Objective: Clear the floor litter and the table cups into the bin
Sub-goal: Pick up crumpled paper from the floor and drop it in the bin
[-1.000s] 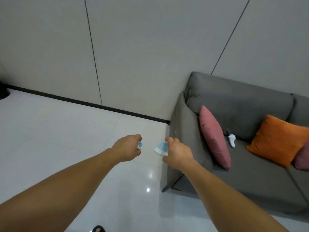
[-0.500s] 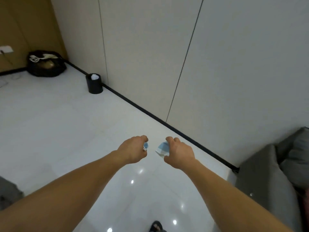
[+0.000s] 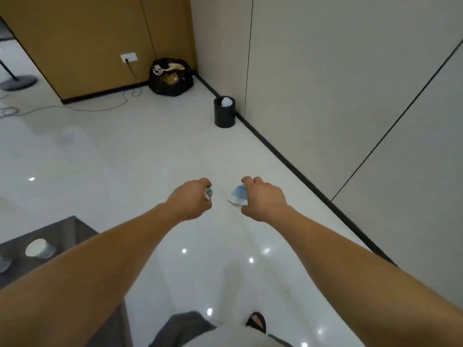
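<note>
At lower left a white cup [image 3: 40, 247] waits on the dark tabletop [image 3: 67, 227]. My left grip [image 3: 189, 199] curls round a blue-white scrap [image 3: 208, 194]. The black bin [image 3: 224, 115], out of view a second ago, now stands ahead at upper centre against the wall [image 3: 325, 96], nearer than before. My right grip [image 3: 263, 199] pinches a crumpled blue-white paper [image 3: 238, 197]. I judge both pieces are on course for the drop, and the cup comes after.

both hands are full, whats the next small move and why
Probably step forward toward the black bin by the wall. The left hand grips a small scrap and the right hand a larger scrap, both blue and white, and the bin stands well ahead, too far for a drop.
</note>
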### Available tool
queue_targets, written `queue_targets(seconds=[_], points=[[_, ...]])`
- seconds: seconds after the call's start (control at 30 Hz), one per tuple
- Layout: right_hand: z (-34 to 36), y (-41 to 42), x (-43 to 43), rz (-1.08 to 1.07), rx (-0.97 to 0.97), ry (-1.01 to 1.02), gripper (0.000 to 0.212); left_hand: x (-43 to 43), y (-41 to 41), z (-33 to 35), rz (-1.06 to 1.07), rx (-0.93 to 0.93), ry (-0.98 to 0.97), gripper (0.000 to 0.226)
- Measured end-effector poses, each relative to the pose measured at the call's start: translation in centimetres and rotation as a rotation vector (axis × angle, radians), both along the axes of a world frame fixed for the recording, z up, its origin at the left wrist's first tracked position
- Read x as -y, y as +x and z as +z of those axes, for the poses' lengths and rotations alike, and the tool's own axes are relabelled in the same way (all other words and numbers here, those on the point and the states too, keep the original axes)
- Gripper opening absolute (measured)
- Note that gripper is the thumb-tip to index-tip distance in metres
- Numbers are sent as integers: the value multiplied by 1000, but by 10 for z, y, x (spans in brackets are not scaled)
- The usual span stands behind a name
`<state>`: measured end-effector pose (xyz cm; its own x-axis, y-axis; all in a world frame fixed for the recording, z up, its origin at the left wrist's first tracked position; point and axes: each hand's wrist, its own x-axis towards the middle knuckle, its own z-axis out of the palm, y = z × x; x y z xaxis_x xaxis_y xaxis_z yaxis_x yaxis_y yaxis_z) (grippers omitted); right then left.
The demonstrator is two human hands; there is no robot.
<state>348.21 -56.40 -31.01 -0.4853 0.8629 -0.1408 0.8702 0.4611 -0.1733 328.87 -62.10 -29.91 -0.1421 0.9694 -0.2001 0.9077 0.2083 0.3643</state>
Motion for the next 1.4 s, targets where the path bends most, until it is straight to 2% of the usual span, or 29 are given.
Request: queue_targets(seconds=[0.17, 0.37, 0.63, 0.87, 1.27, 1.4], points=[[-21, -40, -65, 47, 64, -124, 68, -52, -36, -21, 61, 29, -89, 46], [-41, -102, -162, 42, 109, -156, 67, -150, -100, -39, 56, 64, -108, 47], [-24, -189, -297, -77, 26, -150, 68, -295, -198, -19, 18, 68, -108, 47], [-32, -224, -415, -173, -18, -218, 68, -424, -238, -19, -40, 57, -148, 46], [-4, -323, -695, 7, -42, -99, 70, -682, -321, 13, 132, 32, -5, 47], [-7, -354, -758, 47, -15, -126, 70, -742, -346, 5, 137, 49, -37, 49]])
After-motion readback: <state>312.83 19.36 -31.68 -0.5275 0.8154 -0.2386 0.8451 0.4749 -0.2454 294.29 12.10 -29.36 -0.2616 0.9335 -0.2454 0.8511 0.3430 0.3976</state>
